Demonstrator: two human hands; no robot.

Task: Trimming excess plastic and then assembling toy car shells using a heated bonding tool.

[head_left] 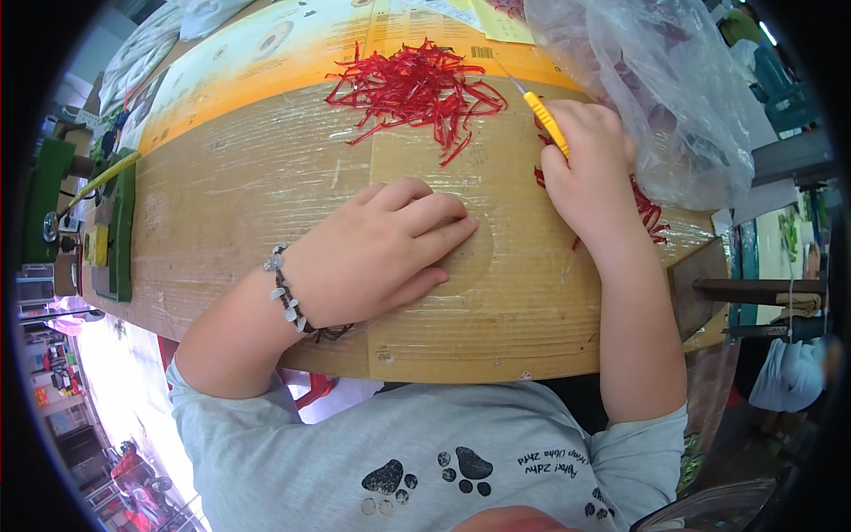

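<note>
My right hand [589, 151] is closed around a slim tool with a yellow handle [547, 124] and a thin metal tip that points up and left. Below that hand, partly hidden by it, lie more red translucent pieces [649, 213]. My left hand [390, 244] rests palm down on the cardboard tabletop [257, 204], its fingers stretched to the right and the thumb a little apart. Nothing shows in it, though its underside is hidden. Beyond both hands sits a loose heap of thin red translucent plastic strips [417, 84].
A clear plastic bag [683, 97] bulges at the far right, beside my right hand. Printed orange-and-white sheeting [266, 62] covers the far side of the table. A green metal device [111, 222] stands on the left edge. Dark metal bars [753, 291] stick out at the right edge.
</note>
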